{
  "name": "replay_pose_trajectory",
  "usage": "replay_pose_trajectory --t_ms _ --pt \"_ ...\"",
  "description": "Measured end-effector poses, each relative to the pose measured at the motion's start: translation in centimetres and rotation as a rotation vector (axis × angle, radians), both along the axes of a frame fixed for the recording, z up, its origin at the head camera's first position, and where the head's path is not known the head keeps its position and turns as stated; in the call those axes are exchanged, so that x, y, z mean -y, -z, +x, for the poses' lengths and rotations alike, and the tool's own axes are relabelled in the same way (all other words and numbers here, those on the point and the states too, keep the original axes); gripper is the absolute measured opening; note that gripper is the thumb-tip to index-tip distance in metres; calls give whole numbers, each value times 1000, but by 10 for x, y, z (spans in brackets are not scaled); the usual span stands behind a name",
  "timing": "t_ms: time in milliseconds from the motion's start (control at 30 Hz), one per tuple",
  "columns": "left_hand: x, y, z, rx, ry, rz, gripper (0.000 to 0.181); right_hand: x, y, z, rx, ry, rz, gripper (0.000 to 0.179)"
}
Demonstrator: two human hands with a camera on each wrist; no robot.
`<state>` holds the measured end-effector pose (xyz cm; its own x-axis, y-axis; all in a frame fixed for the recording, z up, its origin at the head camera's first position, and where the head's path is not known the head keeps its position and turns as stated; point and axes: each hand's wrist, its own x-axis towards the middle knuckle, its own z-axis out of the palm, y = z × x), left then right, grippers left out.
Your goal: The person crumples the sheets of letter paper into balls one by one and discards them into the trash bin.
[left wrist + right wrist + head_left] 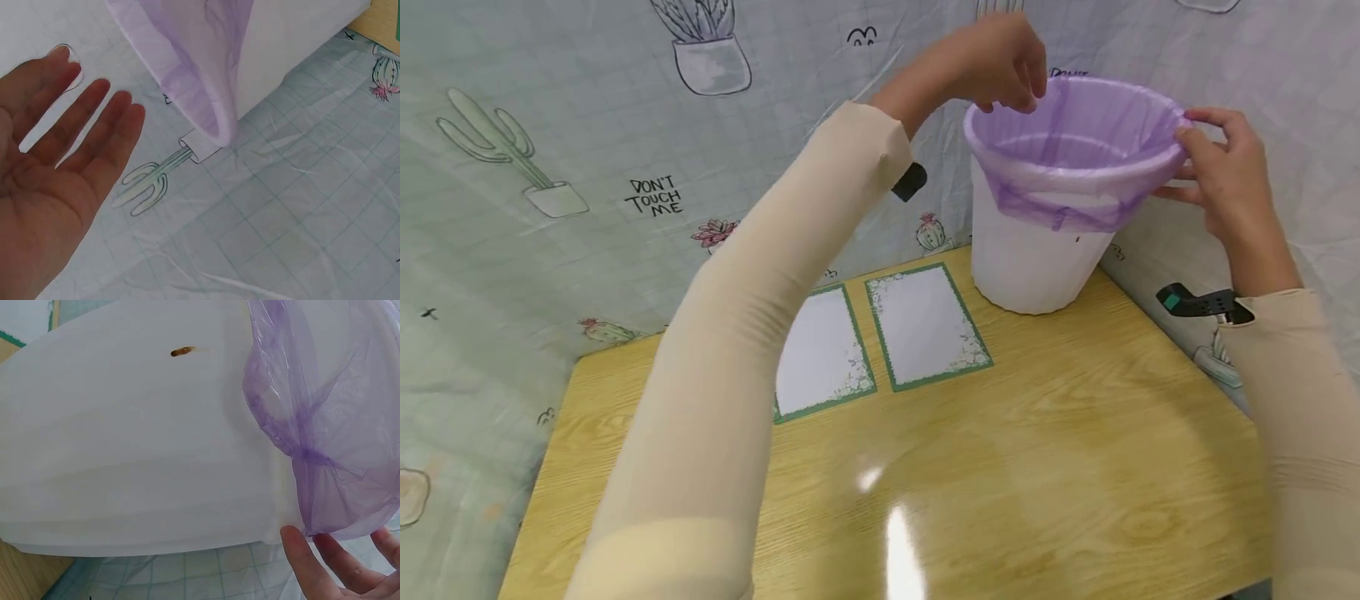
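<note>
A white trash can (1037, 242) stands upright at the back right of the table, with a purple trash bag (1075, 179) lining it and folded down over its rim. My right hand (1232, 162) is at the right side of the rim, with thumb and index finger on the bag's edge and the other fingers outside. In the right wrist view, its fingertips (297, 540) meet the lower edge of the bag (337, 469). My left hand (1003, 62) hangs above the left rim. The left wrist view shows that hand (56, 156) apart from the bag, fingers loosely bent, holding nothing.
Two white sheets with green flowered borders lie side by side on the wooden table (1000, 467); the right sheet (928, 325) is beside the can. A patterned cloth (587, 250) hangs behind the table. Dark straps are at both wrists.
</note>
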<state>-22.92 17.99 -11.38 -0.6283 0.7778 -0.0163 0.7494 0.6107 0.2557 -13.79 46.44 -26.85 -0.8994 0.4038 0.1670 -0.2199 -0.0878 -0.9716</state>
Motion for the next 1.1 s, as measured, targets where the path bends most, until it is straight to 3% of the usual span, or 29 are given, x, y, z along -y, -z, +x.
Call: replay_pose_trajectory --t_ms 233,400,567,867,1100 --pt "59 15 5 -41 120 51 31 -4 -3 -6 -7 -8 -64 56" --pt "100 39 9 6 168 140 28 -11 -3 -2 10 8 -74 58" --pt "135 63 16 25 180 163 27 -18 0 4 19 63 -44 57" --pt "201 97 38 62 97 162 24 -24 3 5 -10 96 -54 52" --pt "257 124 61 95 -44 121 29 -24 2 4 -1 108 -35 53"
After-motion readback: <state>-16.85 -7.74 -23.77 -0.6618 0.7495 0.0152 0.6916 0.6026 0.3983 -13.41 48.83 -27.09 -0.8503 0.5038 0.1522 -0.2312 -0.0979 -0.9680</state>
